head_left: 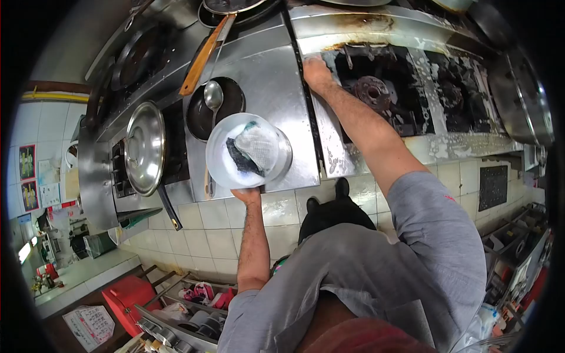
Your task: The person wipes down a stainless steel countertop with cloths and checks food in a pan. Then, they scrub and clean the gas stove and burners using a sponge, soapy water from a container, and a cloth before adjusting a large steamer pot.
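My left hand [246, 194] grips the underside of a white plastic bowl [215, 154] over the steel counter. Inside the bowl are whitish suds and a wet cloth [256, 146], pale with a dark part. My right hand [318, 72] is stretched forward to the back left corner of a gas stove [336, 154]. Its fingers are curled down against the steel, and whatever may be under them is hidden. White foam streaks the stove around the dark burner [372, 91] and along the front edge.
Left of the bowl sit a black pan [197, 115] with a metal spoon [213, 94] and a lidded pan [147, 147] with its handle jutting past the counter. A wooden-handled pan [206, 56] lies behind. A large steel pot [521, 97] stands at the stove's right end.
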The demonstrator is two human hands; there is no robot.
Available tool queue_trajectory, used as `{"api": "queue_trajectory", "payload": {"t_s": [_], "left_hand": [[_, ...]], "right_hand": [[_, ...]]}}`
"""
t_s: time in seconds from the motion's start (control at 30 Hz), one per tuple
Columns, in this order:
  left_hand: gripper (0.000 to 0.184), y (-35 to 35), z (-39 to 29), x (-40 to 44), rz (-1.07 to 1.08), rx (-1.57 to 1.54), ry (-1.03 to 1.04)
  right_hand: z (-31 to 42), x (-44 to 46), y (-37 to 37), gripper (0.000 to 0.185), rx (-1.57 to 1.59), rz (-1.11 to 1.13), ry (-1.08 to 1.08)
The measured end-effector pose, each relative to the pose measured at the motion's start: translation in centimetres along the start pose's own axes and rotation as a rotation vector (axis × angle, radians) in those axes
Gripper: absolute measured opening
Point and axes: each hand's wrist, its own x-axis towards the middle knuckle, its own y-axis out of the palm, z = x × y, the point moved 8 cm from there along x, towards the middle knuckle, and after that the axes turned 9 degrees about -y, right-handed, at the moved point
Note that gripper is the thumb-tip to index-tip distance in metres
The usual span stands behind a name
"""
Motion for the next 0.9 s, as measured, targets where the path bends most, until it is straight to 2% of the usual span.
{"api": "queue_trajectory", "payload": {"t_s": [0.03, 0.07, 0.1, 0.13, 0.17, 0.23, 0.27, 0.3, 0.33, 0.4, 0.47, 0.53, 0.57, 0.6, 0.63, 0.67, 0.7, 0.77, 0.8, 0.83, 0.87, 0.9], "left_hand": [[0.038, -0.2, 1.1, 0.2, -0.022, -0.164, -0.11], [0.037, 0.0, -0.2, 0.6, 0.02, -0.003, 0.029], [0.037, 0.4, -1.2, 0.6, 0.068, 0.154, 0.169], [0.031, 0.3, -1.2, 0.5, 0.064, 0.23, 0.18], [0.031, 0.5, -1.3, 0.6, 0.097, 0.209, 0.184], [0.022, 0.4, -2.9, 0.3, 0.07, 0.258, 0.329], [0.022, 0.4, -4.1, -0.2, 0.093, 0.245, 0.33], [0.019, 0.3, -5.0, -0.3, 0.095, 0.203, 0.174], [0.017, 0.0, -4.9, -0.8, 0.093, 0.165, 0.018], [0.018, -0.6, -4.4, -3.2, 0.204, 0.24, 0.025], [0.02, 0.2, -4.8, -5.5, 0.296, 0.304, 0.048], [0.02, 2.5, -5.6, -8.3, 0.546, 0.323, 0.048], [0.02, 3.2, -6.1, -8.6, 0.549, 0.318, 0.053], [0.02, 5.2, -6.8, -9.4, 0.643, 0.323, 0.115], [0.02, 7.2, -7.5, -10.4, 0.739, 0.331, 0.173], [0.019, 9.0, -8.7, -10.7, 0.762, 0.327, 0.263], [0.018, 10.7, -9.9, -11.0, 0.782, 0.324, 0.35], [0.02, 13.0, -10.3, -11.0, 0.794, 0.358, 0.372], [0.02, 13.6, -9.8, -11.1, 0.786, 0.411, 0.447], [0.02, 14.2, -9.8, -11.2, 0.772, 0.457, 0.525], [0.023, 14.5, -10.1, -11.5, 0.775, 0.536, 0.544], [0.023, 14.5, -10.2, -11.7, 0.771, 0.547, 0.538]], "right_hand": [[0.5, -0.9, -0.6, 0.02, -0.051, -0.021, -0.012], [1.6, -2.9, -1.5, 0.02, -0.004, -0.02, 0.025], [3.5, -5.8, -2.1, 0.022, -0.034, -0.063, -0.059], [5.8, -9.7, -3.7, 0.024, -0.06, -0.213, -0.149], [7.2, -13.9, -4.9, 0.026, 0.099, -0.316, -0.177], [8.3, -21.4, -7.0, 0.034, 0.267, -0.181, -0.17], [5.9, -24.6, -6.8, 0.042, 0.594, 0.239, 0.149], [1.8, -31.1, -4.0, 0.046, 0.321, 0.027, 0.06], [-3.5, -34.6, -5.8, 0.046, 0.262, 0.036, 0.152], [-14.9, -38.5, -11.9, 0.045, 0.676, -0.016, 0.841], [-18.7, -39.2, -14.9, 0.036, -0.06, -0.11, 0.662], [-11.6, -37.1, -13.1, 0.035, -0.218, -0.235, 0.313], [-8.9, -35.2, -8.5, 0.037, -0.088, -0.016, 0.426], [-2.2, -32.3, -9.2, 0.047, 0.233, -0.171, 0.404], [3.3, -30.3, -8.9, 0.058, 0.165, -0.17, 0.355], [7.1, -28.5, -9.3, 0.063, 0.339, -0.166, 0.289], [9.9, -26.6, -10.8, 0.059, 0.254, -0.084, 0.154], [7.4, -28.1, -8.7, 0.051, 0.154, -0.1, -0.019], [3.4, -29.2, -8.8, 0.043, 0.158, 0.11, 0.117], [-0.6, -31.7, -12.2, 0.032, 0.078, -0.265, 0.124], [-6.5, -33.8, -13.4, 0.023, 0.21, -0.217, 0.267], [-11.1, -35.2, -15.5, 0.02, 0.158, -0.088, 0.44]]}}
